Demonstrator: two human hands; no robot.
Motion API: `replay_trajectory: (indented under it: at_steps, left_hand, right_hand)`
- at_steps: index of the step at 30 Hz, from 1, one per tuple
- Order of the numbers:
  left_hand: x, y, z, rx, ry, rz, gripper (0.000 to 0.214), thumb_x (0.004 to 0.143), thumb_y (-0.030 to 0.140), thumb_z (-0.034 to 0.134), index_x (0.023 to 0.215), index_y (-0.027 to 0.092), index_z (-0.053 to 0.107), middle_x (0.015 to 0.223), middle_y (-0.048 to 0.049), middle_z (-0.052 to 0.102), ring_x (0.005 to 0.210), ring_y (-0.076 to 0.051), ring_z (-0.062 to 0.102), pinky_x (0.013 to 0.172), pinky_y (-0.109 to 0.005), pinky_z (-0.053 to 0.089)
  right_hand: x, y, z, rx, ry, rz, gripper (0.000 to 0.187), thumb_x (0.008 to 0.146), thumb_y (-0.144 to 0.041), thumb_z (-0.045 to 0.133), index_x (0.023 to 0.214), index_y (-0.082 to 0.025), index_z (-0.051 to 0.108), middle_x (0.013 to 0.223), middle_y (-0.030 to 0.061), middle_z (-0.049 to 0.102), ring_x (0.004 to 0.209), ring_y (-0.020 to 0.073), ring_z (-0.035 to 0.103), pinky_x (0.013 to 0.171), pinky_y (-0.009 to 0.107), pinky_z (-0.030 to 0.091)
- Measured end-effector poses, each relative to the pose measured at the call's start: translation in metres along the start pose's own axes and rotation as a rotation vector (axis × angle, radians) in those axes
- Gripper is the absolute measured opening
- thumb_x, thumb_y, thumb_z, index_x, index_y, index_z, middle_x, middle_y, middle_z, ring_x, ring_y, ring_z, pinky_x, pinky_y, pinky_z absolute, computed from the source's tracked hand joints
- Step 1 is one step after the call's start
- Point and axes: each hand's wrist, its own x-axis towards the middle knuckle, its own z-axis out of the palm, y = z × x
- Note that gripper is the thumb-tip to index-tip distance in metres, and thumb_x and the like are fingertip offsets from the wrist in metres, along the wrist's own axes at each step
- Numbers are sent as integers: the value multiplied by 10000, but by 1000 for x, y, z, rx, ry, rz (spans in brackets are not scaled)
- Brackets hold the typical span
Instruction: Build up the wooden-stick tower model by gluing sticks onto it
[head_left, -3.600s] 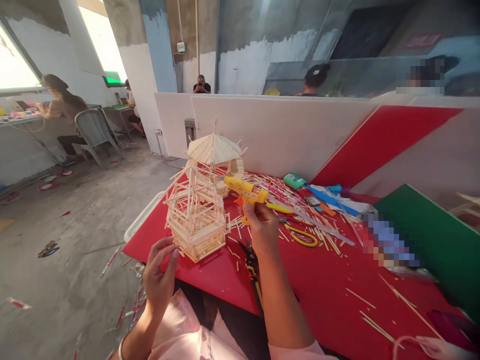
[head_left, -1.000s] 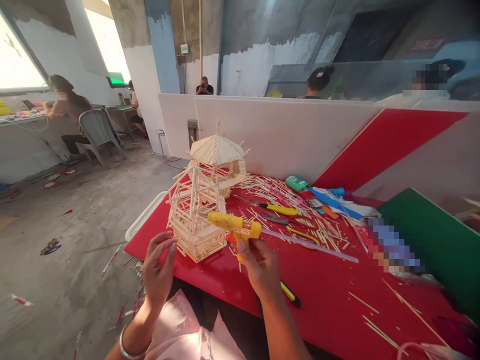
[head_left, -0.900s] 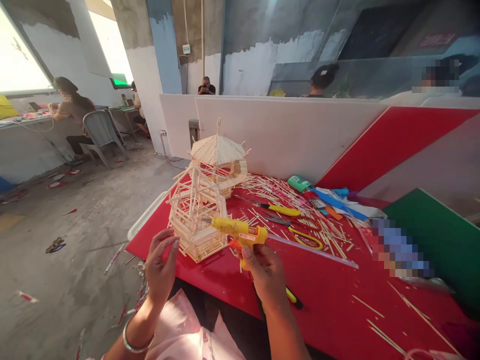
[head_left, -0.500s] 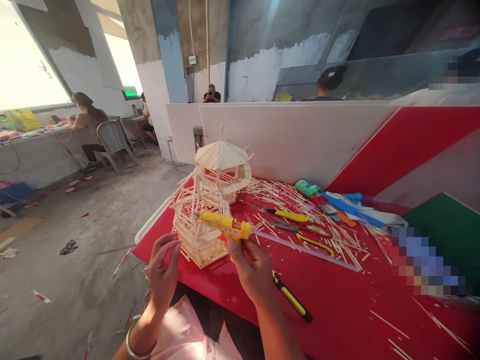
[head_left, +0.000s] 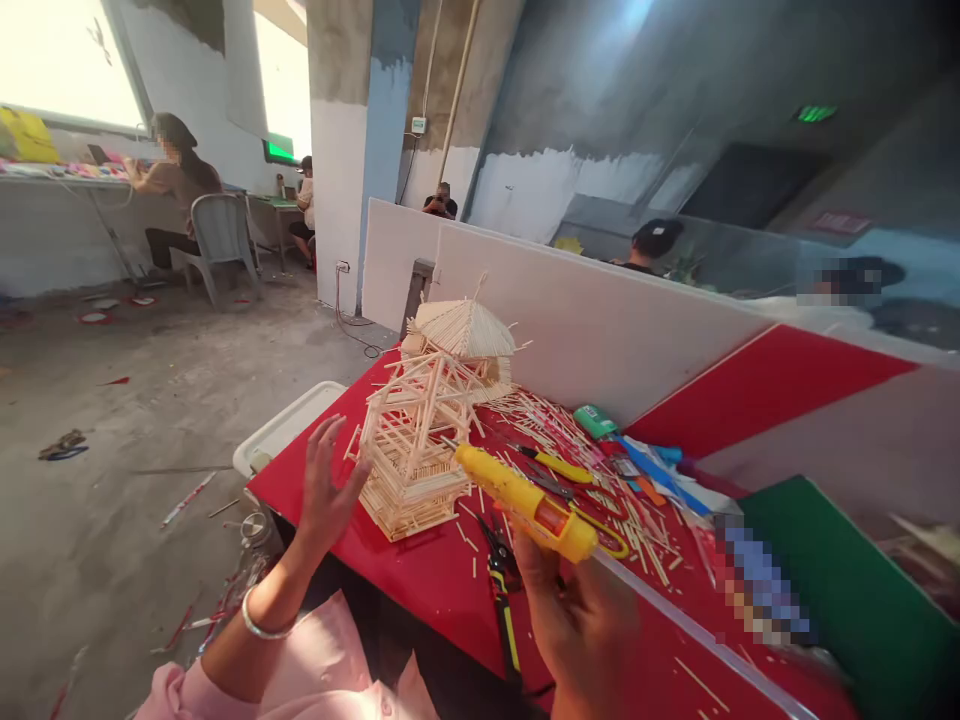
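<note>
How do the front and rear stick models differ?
The front model has an open frame on top; the rear model has a closely laid roof. The front model stands nearer the camera; the rear model is partly hidden behind it. Both are pale and built from thin sticks.

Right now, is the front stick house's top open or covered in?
Open: the front stick house has gaps between its top sticks; the back roof is closely covered.
</note>
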Motion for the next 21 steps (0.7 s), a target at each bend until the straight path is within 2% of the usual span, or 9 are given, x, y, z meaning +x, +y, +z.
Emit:
replay_trajectory:
  at_steps: [4,6,9,13,21]
  left_hand:
    - [12,-22,-1,-40,-196,86,668,815,486,716,1401,269,481,1508,-139,410,1411,-318,379,1109,-534,393]
    - [15,-31,1,-69,-230,96,705,785,546,724,1391,265,496,1514,-148,403,1409,-332,381,1092,-542,409]
    - [17,-39,7,-102,-219,94,684,762,590,724,1338,261,555,1462,-152,466,1366,-340,435,1060,-550,436]
    - [17,-40,12,-164,-210,76,617,758,576,736,1278,270,604,1406,-143,524,1317,-332,490,1037,-536,461]
    - [13,-37,4,-166,-123,85,512,800,485,732,1243,256,613,1367,-137,548,1277,-307,520,1011,-522,481]
  right_hand:
    - [41,-34,-19,-269,-116,-348,144,914,-300,582,931,-252,716,584,16,624,484,165,530,552,296,455]
    - [61,-52,-23,-372,-171,-489,140,921,-268,577,977,-245,702,563,-4,603,474,157,517,570,291,445]
    - [82,-74,-21,-530,-233,-641,206,947,-302,543,1065,-218,688,662,23,673,551,169,580,591,292,426]
    - [98,-94,-11,-742,-331,-738,270,974,-342,483,1045,-224,716,694,31,704,573,162,606,549,289,364]
    - [134,-132,6,-988,-454,-851,315,967,-364,450,949,-253,744,622,30,633,559,163,527,535,313,276]
